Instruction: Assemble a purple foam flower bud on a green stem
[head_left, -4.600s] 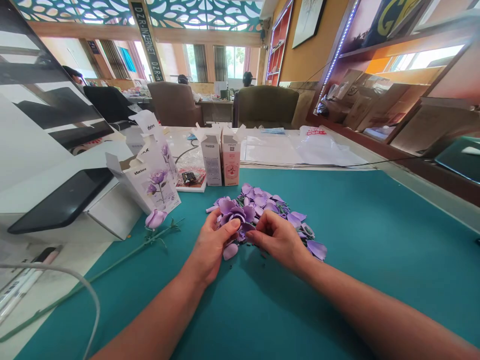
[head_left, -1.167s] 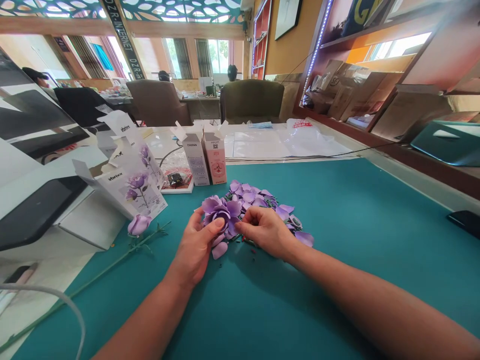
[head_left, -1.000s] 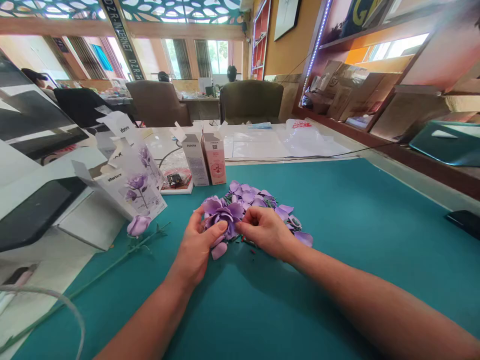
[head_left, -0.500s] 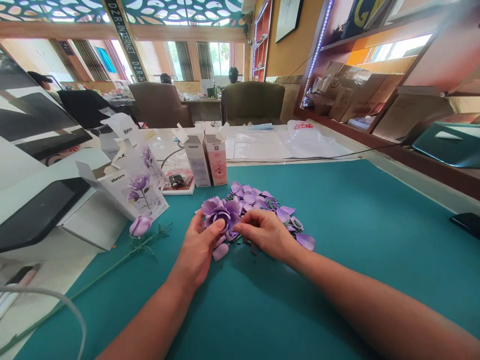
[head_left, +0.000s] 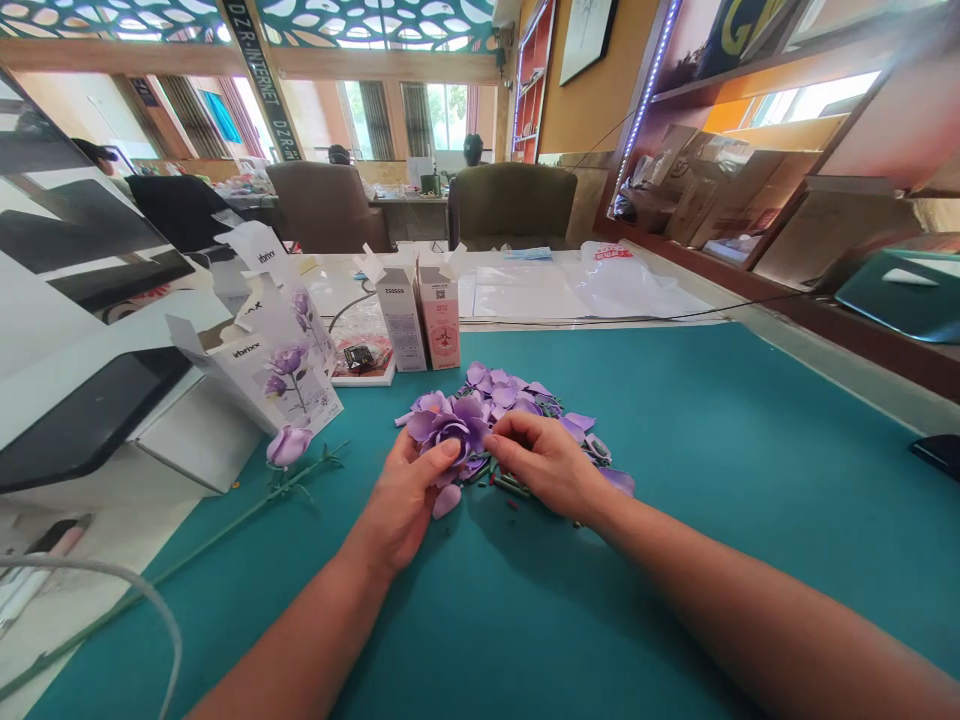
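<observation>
My left hand [head_left: 405, 495] is closed around a purple artificial flower [head_left: 466, 412] with layered petals, its thumb pressed on the inner petals. At the flower's right edge, my right hand [head_left: 553, 462] has its thumb and forefinger pinched together; whatever is between them is hidden. Behind both hands lies a pile of loose purple petals [head_left: 504, 388] with green pieces among them. One pale petal [head_left: 447, 501] rests on the mat just below the flower. Small green stem pieces [head_left: 512, 487] lie under my right hand.
A closed purple rosebud [head_left: 289, 446] on a long green stem lies to the left. Open flower boxes [head_left: 281, 385] stand behind it, with a white and a pink box [head_left: 441, 325] farther back. A grey cable [head_left: 161, 610] curves at lower left. The teal mat [head_left: 720, 430] covers the table.
The view has shifted slightly. My right fingers have drawn back a little from the flower's middle to its outer edge. My left hand keeps its hold on the flower.
</observation>
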